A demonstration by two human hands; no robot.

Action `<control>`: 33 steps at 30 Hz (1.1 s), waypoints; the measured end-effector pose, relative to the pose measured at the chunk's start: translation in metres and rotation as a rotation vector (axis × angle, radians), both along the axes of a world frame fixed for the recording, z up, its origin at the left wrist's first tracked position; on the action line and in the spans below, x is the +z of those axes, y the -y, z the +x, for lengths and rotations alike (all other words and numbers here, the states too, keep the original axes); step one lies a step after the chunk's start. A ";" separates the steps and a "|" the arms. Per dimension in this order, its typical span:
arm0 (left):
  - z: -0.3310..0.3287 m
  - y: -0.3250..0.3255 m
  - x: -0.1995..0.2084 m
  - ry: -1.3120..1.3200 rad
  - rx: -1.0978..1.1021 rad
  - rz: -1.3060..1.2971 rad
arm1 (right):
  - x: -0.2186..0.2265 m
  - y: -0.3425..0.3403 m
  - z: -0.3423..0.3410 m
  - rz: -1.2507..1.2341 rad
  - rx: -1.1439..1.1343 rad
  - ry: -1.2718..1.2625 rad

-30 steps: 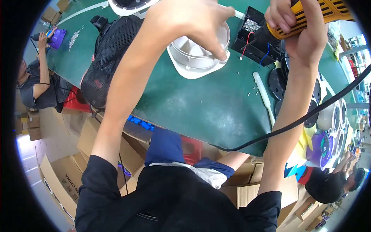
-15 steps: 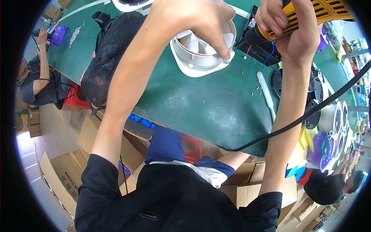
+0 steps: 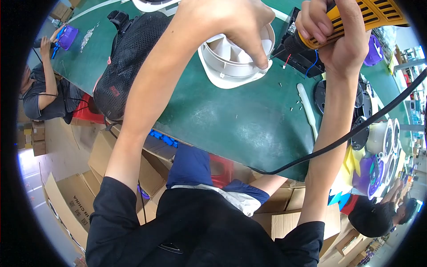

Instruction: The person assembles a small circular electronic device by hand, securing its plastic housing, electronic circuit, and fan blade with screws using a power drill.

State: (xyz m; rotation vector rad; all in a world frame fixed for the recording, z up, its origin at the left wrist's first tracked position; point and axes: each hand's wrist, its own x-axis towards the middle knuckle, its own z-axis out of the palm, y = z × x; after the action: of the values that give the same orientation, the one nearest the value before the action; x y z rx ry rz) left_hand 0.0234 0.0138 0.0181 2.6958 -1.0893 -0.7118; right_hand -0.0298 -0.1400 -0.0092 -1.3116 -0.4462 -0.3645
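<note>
A white round plastic fan housing (image 3: 231, 62) with vanes inside lies on the green table (image 3: 222, 124). My left hand (image 3: 231, 22) rests on its upper rim, fingers curled down onto the edge at the right side. My right hand (image 3: 331, 31) grips a yellow and black electric screwdriver (image 3: 356, 20), whose tip points at the housing's right rim beside my left fingertips. A black cable (image 3: 356, 129) runs from the tool past my right forearm and over the table edge.
A black mesh bag (image 3: 129, 66) lies at the table's left. A black box with red and blue wires (image 3: 302, 58), a white stick (image 3: 307, 107), loose screws and stacked black and white parts (image 3: 378, 138) sit to the right. Other people work at left and lower right. Cardboard boxes stand below.
The screwdriver tip has come down and left to the housing's right rim. My left hand has shifted to hold the rim beside it.
</note>
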 end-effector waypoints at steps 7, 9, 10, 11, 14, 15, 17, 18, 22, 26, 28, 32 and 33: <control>0.001 0.000 -0.003 0.043 -0.040 -0.008 | -0.005 -0.001 0.001 0.011 0.105 0.010; 0.001 0.002 -0.003 0.023 -0.016 -0.021 | -0.005 -0.001 0.001 0.035 0.096 0.006; 0.001 0.002 -0.003 0.023 -0.018 -0.021 | -0.003 -0.002 0.000 0.035 0.094 0.006; 0.000 0.003 -0.002 0.023 -0.018 -0.018 | -0.001 -0.003 -0.002 0.030 0.066 0.005; -0.001 0.002 0.000 0.033 -0.016 -0.010 | 0.002 -0.004 -0.003 0.025 0.028 -0.001; -0.001 0.002 -0.001 0.037 -0.020 -0.011 | 0.002 -0.003 -0.003 0.020 0.013 -0.012; 0.001 0.002 -0.003 0.031 -0.025 -0.021 | 0.006 -0.003 -0.006 -0.035 -0.079 -0.047; 0.000 0.000 -0.003 0.030 -0.016 -0.024 | 0.009 -0.005 -0.006 -0.084 -0.158 -0.078; -0.030 -0.022 -0.022 0.760 -0.350 -0.087 | 0.009 0.010 0.005 -0.272 -0.378 0.220; -0.015 -0.009 0.008 0.454 -0.120 -0.041 | 0.013 0.019 0.000 -0.196 -0.391 0.151; -0.008 -0.006 0.008 -0.004 0.030 0.020 | 0.015 0.019 -0.002 -0.133 -0.288 0.126; -0.020 -0.003 -0.045 0.549 -0.148 -0.265 | 0.016 0.014 -0.002 -0.154 -0.203 0.072; -0.026 0.004 -0.052 0.682 -0.250 -0.246 | 0.014 0.015 -0.003 -0.160 -0.192 0.068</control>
State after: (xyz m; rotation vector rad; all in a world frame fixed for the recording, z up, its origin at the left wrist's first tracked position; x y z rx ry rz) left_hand -0.0026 0.0095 -0.0337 2.6527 -1.5418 0.3504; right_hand -0.0329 -0.1552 0.0052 -1.5060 -0.4136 -0.5437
